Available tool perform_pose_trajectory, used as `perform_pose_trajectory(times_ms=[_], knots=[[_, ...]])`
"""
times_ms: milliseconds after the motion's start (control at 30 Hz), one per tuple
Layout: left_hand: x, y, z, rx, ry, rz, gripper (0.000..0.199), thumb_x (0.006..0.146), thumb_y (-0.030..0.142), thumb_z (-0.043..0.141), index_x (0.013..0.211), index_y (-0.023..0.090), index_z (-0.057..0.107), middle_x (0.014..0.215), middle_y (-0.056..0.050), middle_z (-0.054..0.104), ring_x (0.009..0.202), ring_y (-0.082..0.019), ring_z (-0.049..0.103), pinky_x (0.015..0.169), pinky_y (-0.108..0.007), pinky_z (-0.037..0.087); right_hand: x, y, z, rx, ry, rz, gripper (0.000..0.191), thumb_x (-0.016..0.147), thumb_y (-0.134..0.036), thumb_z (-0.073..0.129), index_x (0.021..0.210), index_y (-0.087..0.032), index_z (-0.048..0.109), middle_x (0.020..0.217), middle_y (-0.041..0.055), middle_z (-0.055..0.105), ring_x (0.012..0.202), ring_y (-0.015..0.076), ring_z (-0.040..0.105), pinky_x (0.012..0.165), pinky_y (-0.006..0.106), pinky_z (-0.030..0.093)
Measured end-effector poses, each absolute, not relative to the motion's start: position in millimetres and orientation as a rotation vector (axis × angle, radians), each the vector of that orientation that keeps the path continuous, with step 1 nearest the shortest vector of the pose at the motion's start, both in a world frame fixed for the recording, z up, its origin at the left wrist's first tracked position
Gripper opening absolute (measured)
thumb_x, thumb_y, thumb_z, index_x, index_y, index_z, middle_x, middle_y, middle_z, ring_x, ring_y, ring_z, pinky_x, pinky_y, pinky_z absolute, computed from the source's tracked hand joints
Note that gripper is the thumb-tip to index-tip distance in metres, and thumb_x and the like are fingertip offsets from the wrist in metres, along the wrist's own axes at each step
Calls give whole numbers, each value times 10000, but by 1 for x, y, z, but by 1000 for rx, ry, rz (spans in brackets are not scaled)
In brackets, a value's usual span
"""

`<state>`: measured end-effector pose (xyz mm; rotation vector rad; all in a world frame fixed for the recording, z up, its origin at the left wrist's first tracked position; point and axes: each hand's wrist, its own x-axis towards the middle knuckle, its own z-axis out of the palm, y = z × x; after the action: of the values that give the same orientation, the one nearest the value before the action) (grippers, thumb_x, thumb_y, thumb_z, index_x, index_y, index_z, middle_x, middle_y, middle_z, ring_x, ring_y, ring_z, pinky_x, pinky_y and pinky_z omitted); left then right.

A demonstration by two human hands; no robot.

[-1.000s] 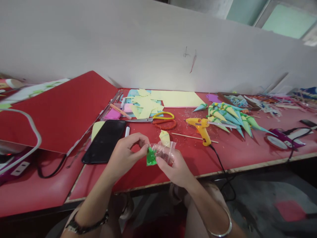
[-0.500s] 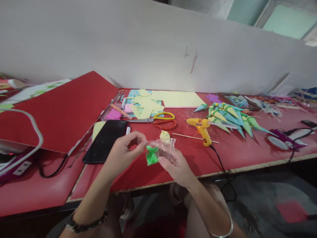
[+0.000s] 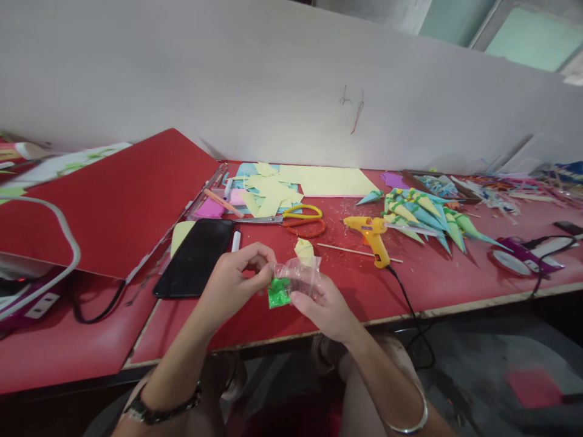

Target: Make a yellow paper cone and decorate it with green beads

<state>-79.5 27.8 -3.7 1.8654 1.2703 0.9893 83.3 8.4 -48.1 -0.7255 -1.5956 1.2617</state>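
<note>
A small clear plastic bag (image 3: 304, 272) with bright green contents (image 3: 279, 292) is held between my two hands above the front of the red table. My left hand (image 3: 243, 279) pinches the bag's left edge with thumb and fingertips. On the other side my right hand (image 3: 323, 302) grips it, the thumb in front and the fingers behind. What the green contents are I cannot make out. Just beyond the bag lies a small pale yellow paper piece (image 3: 303, 249), with a thin wooden stick (image 3: 357, 252) to its right.
A yellow glue gun (image 3: 371, 233) trails its cord over the front edge. Scissors (image 3: 303, 221) lie beyond my hands, and a black phone (image 3: 195, 258) is at the left. Blue and yellow paper cones (image 3: 423, 215) are piled at the right. A red board (image 3: 127, 200) leans far left.
The bag's green end has shifted slightly downward, and my left hand has moved a little right and down along with it. Both hands keep hold of the bag.
</note>
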Motion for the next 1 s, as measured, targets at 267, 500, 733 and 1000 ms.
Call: perform_pose_trajectory(times_ms=[267,500,733,1000], knots=[[-80,30,-3,1799,1286,1071,74,748,228,473,697,183,501,446,79,478,398,-75,461,446,-183,364,79,6,-47,-830,-1358,1171,171,776,-216,512,888,-217,641,785,-2,619,647,104,563,632,238,483],[-70,31,-10,1581,1247,1101,341,813,453,424,696,170,574,564,25,559,502,-111,485,487,-205,415,78,5,-47,-873,-1446,1121,313,791,-246,500,1085,-236,608,1002,35,635,750,137,595,665,264,494],[-65,29,-16,1536,1198,1061,448,797,557,433,752,162,639,738,-24,663,729,-178,577,741,-252,471,81,6,-47,-865,-1459,1079,258,791,-236,508,1021,-247,626,1005,40,645,816,165,612,678,283,506],[-68,31,-15,1551,1248,1111,459,826,536,389,668,155,590,522,10,516,512,-135,483,549,-238,432,82,7,-46,-928,-1314,1045,208,776,-241,498,938,-201,623,867,33,645,733,144,602,679,280,505]])
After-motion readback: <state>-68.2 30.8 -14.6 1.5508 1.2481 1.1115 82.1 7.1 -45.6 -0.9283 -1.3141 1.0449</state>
